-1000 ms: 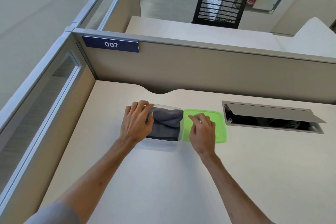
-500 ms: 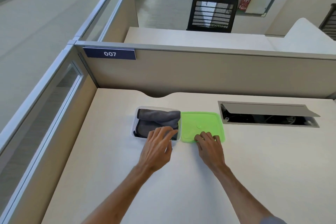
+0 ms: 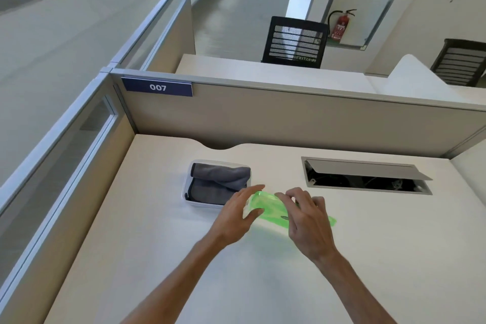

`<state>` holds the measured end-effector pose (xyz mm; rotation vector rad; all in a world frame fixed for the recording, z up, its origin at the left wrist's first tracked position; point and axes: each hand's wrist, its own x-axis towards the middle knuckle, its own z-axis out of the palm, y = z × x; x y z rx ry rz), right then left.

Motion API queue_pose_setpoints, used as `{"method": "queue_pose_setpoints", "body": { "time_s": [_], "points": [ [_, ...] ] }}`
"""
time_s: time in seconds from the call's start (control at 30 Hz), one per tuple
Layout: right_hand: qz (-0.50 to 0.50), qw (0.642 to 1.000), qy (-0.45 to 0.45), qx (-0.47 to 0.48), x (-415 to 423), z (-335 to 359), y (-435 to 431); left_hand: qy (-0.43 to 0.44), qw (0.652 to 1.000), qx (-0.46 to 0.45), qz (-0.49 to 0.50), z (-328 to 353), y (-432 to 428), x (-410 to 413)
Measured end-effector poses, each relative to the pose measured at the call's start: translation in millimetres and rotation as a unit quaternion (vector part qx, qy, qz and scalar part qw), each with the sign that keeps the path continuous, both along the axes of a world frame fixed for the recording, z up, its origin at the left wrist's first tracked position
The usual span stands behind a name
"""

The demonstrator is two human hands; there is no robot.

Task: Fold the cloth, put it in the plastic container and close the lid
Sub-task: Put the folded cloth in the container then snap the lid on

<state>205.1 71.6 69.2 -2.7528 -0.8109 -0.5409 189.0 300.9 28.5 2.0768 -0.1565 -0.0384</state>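
The green lid (image 3: pixel 265 205) is motion-blurred, largely hidden behind both hands.

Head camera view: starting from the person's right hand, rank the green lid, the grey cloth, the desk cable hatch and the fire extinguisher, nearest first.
From the right hand:
1. Green lid, under its fingers, tilted up between both hands.
2. Grey cloth, to the left, folded in the clear container.
3. Cable hatch, further back on the right.
4. Fire extinguisher, far off by the wall.

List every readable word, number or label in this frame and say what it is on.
"007": white digits on the dark blue plate fixed to the partition top.
Lettering on the near black chair back's lower edge: too blurred to read.
Label on the red fire extinguisher: too small to read.
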Motion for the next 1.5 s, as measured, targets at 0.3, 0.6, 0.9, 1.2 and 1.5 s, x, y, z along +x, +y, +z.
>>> {"method": "queue_pose_setpoints", "body": {
  "time_s": [0.3,0.6,0.9,1.2,1.5],
  "points": [
    [0.011,0.991,0.041,0.126,36.3,42.5,78.3,0.078,0.953,-0.275,0.099,35.7,56.8,-3.3],
    [-0.243,0.856,0.268,0.370,57.4,-2.1,85.2,0.120,0.910,-0.323,0.232,29.7,119.4,16.3],
    [-0.242,0.779,0.403,0.414,67.7,-28.4,104.4,0.122,0.906,-0.276,0.297,4.8,137.1,33.6],
    [-0.263,0.823,0.377,0.334,100.7,-41.0,121.1,0.062,0.947,0.067,0.309,-16.2,149.8,58.6],
    [-0.269,0.857,0.352,0.263,103.5,-49.0,121.2,0.093,0.946,0.034,0.308,-23.6,153.2,58.8]
  ]
}}
